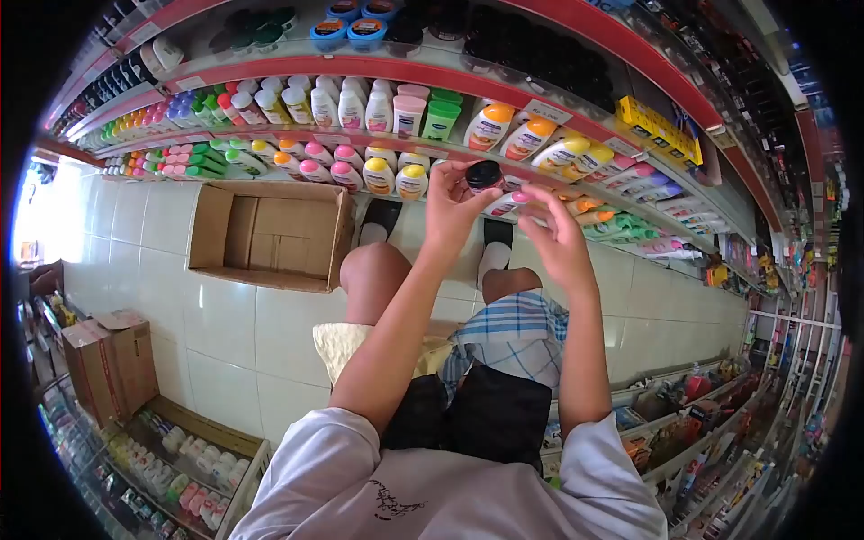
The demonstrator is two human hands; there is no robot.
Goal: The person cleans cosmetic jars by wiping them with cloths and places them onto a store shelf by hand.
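A small jar with a black lid [484,174] is in my left hand [457,200], fingers and thumb curled round its side. The jar is held upright in front of the shelves, and its lower part is partly hidden by my thumb. Just to its right, my right hand [556,232] is raised with fingers apart and nothing between them. Behind both hands, a white bottle with a pink cap [504,203] shows on the lower shelf.
An open cardboard box [270,236] stands on the tiled floor [225,324] left of my feet. Shelves ahead carry lotion bottles [378,110], blue-lidded tubs [367,32] and yellow boxes [659,130]. Another carton [110,367] and a low display case [193,459] are behind left.
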